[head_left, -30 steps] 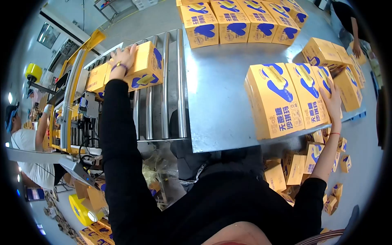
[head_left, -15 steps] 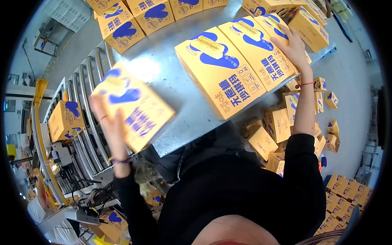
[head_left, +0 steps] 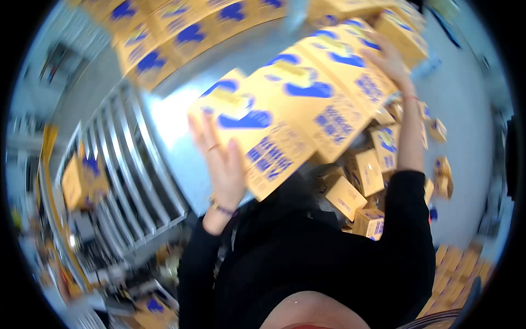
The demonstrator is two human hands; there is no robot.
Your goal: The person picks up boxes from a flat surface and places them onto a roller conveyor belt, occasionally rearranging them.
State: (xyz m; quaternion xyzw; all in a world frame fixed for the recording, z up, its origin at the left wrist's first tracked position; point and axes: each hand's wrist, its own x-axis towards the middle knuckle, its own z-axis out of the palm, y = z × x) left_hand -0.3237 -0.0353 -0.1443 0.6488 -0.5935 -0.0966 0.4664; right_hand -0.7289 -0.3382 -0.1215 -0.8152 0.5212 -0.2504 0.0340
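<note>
We had a yellow box [head_left: 249, 137] at the left end of a row of like boxes [head_left: 298, 90], by the near edge of a metal table [head_left: 175, 137]; the blur kept us from telling whether it rested on the metal. Its broad printed face was turned up, and its long axis slanted from the upper left, away from us, down to the lower right, toward our body. The end with the pictured bar and blue patch pointed away, the end with the blue lettering pointed toward us, and the axis ran roughly alongside those of its neighbours. Our left hand [head_left: 222, 170] lay along its left side, the thumb parted from the fingers; we could not tell whether they were clamped on it. Our right hand [head_left: 390, 63] was spread over the far end of the row, its fingers apart from the thumb. Half a second earlier the box in our left hand had been a blur well apart from the row, with bare table between; by now that gap no longer showed, and the left hand had come across with it. The right hand had stayed at its end, and a single carton [head_left: 85, 183] still sat on the rollers [head_left: 131, 164] to our left.
</note>
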